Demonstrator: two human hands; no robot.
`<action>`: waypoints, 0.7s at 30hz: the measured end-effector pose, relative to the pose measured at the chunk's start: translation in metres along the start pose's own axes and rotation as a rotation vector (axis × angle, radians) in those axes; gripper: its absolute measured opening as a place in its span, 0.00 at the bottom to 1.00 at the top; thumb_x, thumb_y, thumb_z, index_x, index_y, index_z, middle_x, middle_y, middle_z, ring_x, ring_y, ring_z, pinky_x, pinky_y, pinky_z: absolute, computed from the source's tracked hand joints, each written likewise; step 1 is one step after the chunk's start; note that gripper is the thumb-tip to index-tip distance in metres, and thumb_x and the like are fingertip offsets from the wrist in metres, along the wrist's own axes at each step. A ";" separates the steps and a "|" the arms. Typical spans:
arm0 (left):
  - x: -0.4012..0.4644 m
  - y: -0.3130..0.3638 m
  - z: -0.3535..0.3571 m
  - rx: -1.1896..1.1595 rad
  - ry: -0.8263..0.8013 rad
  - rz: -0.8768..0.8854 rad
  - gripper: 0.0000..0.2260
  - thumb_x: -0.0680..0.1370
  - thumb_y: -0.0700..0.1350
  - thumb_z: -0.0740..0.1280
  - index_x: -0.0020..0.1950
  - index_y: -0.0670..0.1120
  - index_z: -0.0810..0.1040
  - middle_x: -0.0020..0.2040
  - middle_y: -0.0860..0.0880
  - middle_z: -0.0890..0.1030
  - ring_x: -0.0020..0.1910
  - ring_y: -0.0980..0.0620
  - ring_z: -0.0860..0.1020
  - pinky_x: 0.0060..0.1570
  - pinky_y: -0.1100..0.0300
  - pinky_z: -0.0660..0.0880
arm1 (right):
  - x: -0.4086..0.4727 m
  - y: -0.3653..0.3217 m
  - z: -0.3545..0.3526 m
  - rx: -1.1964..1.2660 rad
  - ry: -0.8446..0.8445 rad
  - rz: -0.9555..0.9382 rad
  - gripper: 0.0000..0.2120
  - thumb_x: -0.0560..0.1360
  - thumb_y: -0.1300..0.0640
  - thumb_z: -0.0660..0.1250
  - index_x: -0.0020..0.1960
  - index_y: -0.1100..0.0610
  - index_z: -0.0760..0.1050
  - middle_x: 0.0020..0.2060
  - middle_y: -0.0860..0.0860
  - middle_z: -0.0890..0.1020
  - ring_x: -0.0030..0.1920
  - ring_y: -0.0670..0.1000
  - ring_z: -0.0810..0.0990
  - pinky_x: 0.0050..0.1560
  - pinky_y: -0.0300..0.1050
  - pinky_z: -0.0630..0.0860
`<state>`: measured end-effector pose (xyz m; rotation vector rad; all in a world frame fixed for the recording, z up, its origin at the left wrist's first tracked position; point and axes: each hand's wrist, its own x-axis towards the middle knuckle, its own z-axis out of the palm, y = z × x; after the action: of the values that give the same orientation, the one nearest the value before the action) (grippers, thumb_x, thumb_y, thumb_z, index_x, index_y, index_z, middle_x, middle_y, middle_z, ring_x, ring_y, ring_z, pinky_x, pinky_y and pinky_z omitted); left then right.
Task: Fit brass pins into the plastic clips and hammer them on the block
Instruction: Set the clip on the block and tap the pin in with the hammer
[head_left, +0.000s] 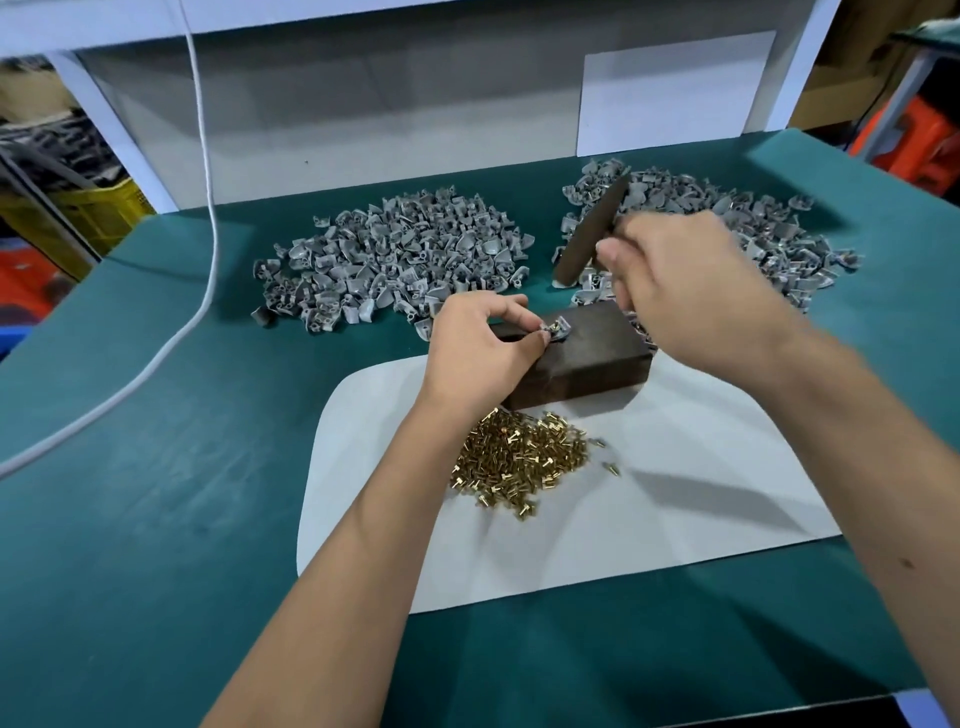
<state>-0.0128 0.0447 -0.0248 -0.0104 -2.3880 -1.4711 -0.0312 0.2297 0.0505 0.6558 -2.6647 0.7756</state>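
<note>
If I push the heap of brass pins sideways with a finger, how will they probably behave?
The brass pins would probably scatter rather than move as one: they lie loose, and a few strays already sit apart. Their round shanks suggest they may roll on the smooth white sheet. Being small, each looks fiddly to pinch.

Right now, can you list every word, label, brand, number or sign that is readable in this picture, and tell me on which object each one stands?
None: no readable text shows anywhere in the head view.
White sheet on the back wall: blank.
Dark block: no marking visible.
White paper under the brass pins: blank.
Yellow crate and orange object at the edges: blurred, no lettering can be made out.
</note>
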 end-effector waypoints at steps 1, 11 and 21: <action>0.000 0.000 0.000 0.008 0.003 -0.004 0.08 0.72 0.37 0.77 0.38 0.49 0.85 0.51 0.47 0.86 0.58 0.60 0.82 0.59 0.67 0.76 | -0.002 -0.004 0.000 0.001 0.063 -0.008 0.13 0.85 0.53 0.58 0.46 0.57 0.75 0.37 0.57 0.81 0.35 0.60 0.79 0.40 0.54 0.77; 0.000 0.002 -0.001 0.012 0.004 -0.091 0.04 0.72 0.39 0.78 0.40 0.48 0.87 0.51 0.53 0.84 0.58 0.60 0.81 0.61 0.62 0.74 | 0.000 -0.017 -0.003 -0.165 0.054 -0.042 0.12 0.86 0.52 0.57 0.49 0.56 0.74 0.37 0.60 0.78 0.34 0.62 0.75 0.37 0.55 0.75; 0.000 0.003 -0.001 0.006 0.005 -0.110 0.04 0.72 0.39 0.78 0.42 0.48 0.87 0.58 0.47 0.85 0.59 0.58 0.81 0.64 0.59 0.75 | -0.002 -0.022 0.004 -0.136 0.052 -0.029 0.12 0.85 0.53 0.57 0.46 0.55 0.72 0.35 0.56 0.76 0.33 0.60 0.76 0.36 0.53 0.74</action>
<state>-0.0123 0.0449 -0.0216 0.1281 -2.4237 -1.5104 -0.0188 0.2118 0.0562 0.6283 -2.6265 0.5896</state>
